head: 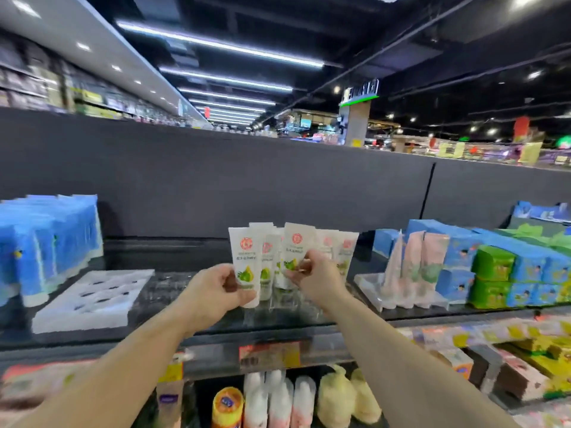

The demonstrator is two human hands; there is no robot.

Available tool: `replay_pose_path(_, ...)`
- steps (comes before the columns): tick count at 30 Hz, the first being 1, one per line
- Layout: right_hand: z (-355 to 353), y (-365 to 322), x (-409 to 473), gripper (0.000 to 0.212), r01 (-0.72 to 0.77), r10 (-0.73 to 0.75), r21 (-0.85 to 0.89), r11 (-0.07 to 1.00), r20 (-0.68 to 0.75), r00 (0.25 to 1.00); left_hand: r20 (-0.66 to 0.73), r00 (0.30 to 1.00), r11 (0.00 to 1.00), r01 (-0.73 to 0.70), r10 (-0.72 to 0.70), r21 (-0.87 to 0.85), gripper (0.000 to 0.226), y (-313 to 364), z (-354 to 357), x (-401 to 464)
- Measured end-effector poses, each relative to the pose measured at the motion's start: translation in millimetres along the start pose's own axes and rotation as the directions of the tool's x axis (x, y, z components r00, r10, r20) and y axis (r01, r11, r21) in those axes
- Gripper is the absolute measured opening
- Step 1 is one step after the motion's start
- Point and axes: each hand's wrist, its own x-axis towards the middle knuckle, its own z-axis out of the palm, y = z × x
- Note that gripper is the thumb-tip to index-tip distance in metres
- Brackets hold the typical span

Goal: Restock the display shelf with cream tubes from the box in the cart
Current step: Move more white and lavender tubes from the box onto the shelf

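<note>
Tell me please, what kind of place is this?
Most likely a supermarket aisle. Cream tubes stand on a display shelf with a price label on its edge, and more stocked shelving runs under long ceiling lights.

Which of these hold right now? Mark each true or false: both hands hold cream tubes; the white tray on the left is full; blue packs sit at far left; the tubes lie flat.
1. Both hands hold tubes: true. The left hand grips a white cream tube with green fruit print; the right hand pinches a second white tube.
2. The white plastic holder tray is full: false, its holes show empty.
3. Blue packs stand far left: true.
4. The tubes lie flat: false, they stand upright.
</note>
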Motion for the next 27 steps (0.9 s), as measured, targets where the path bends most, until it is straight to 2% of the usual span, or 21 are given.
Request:
replay_pose_path(6,-0.2,14.8,12.6,0.017,0.082,-0.065,-0.086,0.993,0.191,0.979,-0.097,0.993,0.997,0.075,-0.073,0.019,0.022,6.1,26.6,-10.7)
replay_pose_path(12,-2.4,19.7,19.7,0.012,0.106,-0.067,-0.148,0.983,0.248,0.966,-0.125,0.987,0.993,0.111,-0.105,0.038,0.029,13.2,35.5,-14.8)
replay_pose_path(17,0.0,23.0,24.9,0.021,0.097,-0.030,-0.237,0.967,0.271,0.962,-0.117,0.986,0.991,0.128,-0.123,0.039,0.028,13.2,36.6,-16.1)
replay_pose_path(23,-3.6,20.2,26.2,0.022,0.058,0.013,-0.232,0.971,0.292,0.956,-0.116,0.985,0.991,0.130,-0.127,0.023,0.027,15.5,37.7,-15.0)
replay_pose_path(25,-8.3,20.8,22.4,0.020,0.045,-0.004,-0.165,0.985,0.241,0.971,-0.115,0.987,0.992,0.118,-0.114,0.031,0.027,18.2,38.5,-14.8)
replay_pose_path(27,-16.3,18.9,12.7,0.020,0.072,-0.068,-0.062,0.995,0.070,0.995,-0.127,0.987,0.995,0.100,-0.095,0.031,0.028,21.8,39.9,-13.2)
